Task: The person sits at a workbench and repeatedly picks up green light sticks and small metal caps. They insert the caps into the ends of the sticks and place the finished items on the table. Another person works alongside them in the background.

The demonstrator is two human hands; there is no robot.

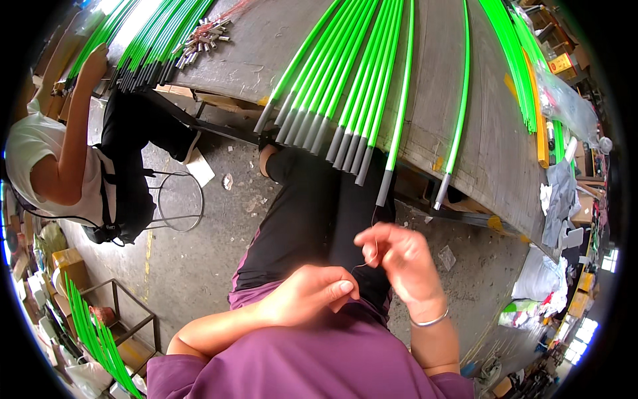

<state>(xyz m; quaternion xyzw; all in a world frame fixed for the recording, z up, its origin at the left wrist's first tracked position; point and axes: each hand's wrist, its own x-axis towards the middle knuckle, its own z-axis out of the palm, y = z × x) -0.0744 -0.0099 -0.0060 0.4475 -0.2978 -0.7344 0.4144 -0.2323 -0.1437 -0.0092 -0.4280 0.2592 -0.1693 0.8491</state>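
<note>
My left hand is closed in front of my lap, thumb and index finger pinched on a thin thread or wire. Opposite it, my right hand has curled fingers with the same strand looping past them; its fingers are slightly blurred. The strand appears to lead up to the grey end of a green rod overhanging the table edge. Left of that rod, several more green rods fan out, their dark grey ends toward me. A single green rod with a silvery tip lies further right.
The worn table ends above my knees. Loose metal sleeves lie by red wires at the far left. A seated person in a white shirt works beside more rods. Right, a green bundle lies near a plastic bag.
</note>
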